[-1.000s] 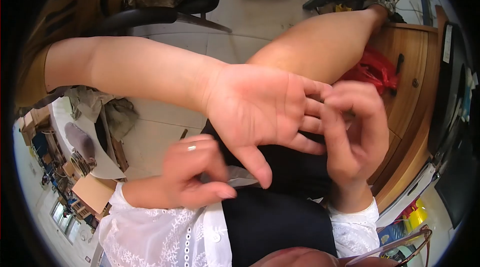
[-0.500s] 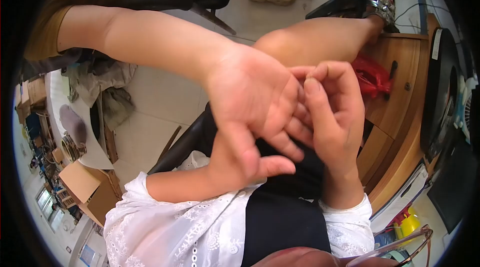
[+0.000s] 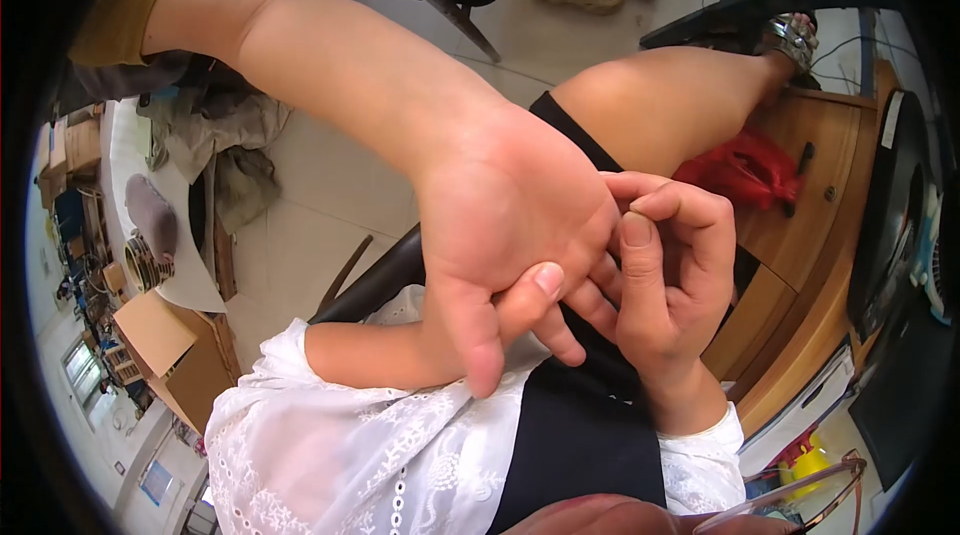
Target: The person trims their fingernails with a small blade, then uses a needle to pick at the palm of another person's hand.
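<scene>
Two hands: left hand (image 3: 516, 313) clasping another person's palm (image 3: 520, 190), steady support advisable; right hand (image 3: 668, 280) pinched at that palm's fingers (image 3: 592, 310), contents unclear.

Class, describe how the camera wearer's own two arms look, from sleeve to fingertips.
The left sleeve and right sleeve are white and embroidered, the left one visibly sheer. Both forearms are bare below; no glove or ring shows on the right fingers.

White sleeves (image 3: 330, 445) with embroidery and eyelets flank a black garment (image 3: 590, 435).
</scene>
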`<action>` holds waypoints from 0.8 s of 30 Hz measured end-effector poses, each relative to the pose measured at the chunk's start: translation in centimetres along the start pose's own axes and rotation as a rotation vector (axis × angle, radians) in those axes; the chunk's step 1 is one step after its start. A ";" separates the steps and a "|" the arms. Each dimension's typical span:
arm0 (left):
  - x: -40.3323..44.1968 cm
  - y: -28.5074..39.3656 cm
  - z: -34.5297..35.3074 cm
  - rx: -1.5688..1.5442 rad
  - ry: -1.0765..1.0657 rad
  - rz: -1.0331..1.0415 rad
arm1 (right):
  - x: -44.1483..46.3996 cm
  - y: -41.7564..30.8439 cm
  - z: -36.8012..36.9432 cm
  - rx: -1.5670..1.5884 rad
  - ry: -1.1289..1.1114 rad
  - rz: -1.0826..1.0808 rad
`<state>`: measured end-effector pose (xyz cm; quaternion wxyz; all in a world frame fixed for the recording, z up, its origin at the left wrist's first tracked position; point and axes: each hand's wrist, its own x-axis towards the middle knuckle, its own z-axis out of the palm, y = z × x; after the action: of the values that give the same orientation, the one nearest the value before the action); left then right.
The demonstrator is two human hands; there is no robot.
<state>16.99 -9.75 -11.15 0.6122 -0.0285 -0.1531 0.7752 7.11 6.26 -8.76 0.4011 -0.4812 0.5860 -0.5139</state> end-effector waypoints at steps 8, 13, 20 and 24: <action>-0.7 0.2 0.9 -0.223 0.340 -0.098 | 0.6 0.1 -0.2 -0.190 -0.057 -0.085; -0.8 0.3 -2.4 -0.452 0.005 -0.140 | 0.9 -0.9 -0.4 -0.382 0.009 -0.218; -0.8 0.9 0.9 -0.310 0.209 -0.157 | 0.2 -1.9 -0.7 -0.559 0.033 -0.327; -0.7 0.8 1.3 -0.286 0.220 -0.174 | 0.2 -2.3 -0.6 -0.524 0.039 -0.315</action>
<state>16.10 -10.88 -10.26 0.6797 -0.1865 -0.1958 0.6818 6.82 6.17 -6.41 0.1675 -0.6432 0.6244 -0.4103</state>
